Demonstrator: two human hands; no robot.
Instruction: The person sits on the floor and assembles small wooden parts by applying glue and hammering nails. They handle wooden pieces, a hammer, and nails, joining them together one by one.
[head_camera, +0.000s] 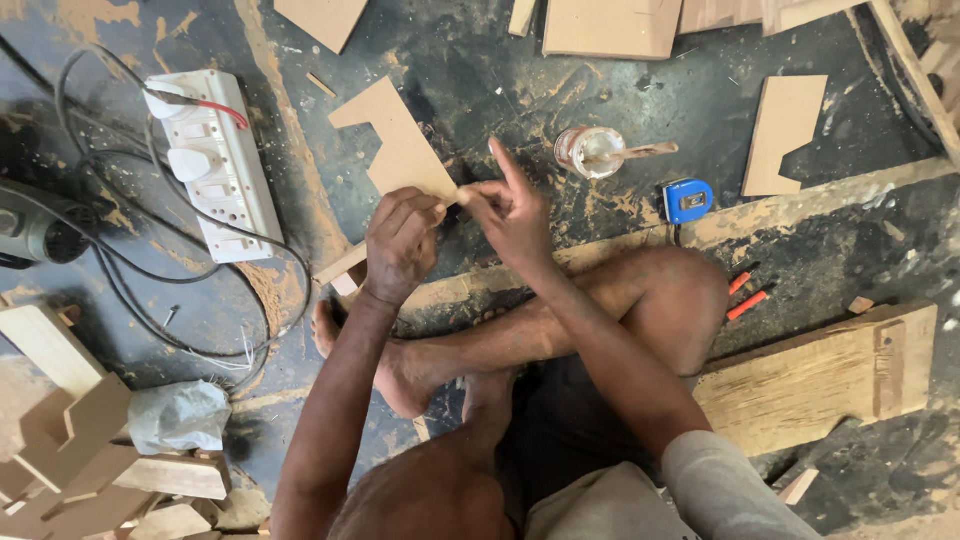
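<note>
A stepped cut-out board (400, 150) of pale, smooth fibreboard is held on edge above the dusty dark floor (480, 70), just ahead of the crossed legs; its lower edge is gripped by the closed left hand (402, 245). Its edge is touched by the right hand (512, 208), thumb and fingers pinched and forefinger raised. A glue pot (588, 152) with a stick stands near, so edge work is judged under way; other similar pieces lie untouched.

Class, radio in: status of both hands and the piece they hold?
Left hand and right hand both pinching stepped flat fibreboard cut-out. Glue-smeared jar with stick beside right hand, apart.
</note>
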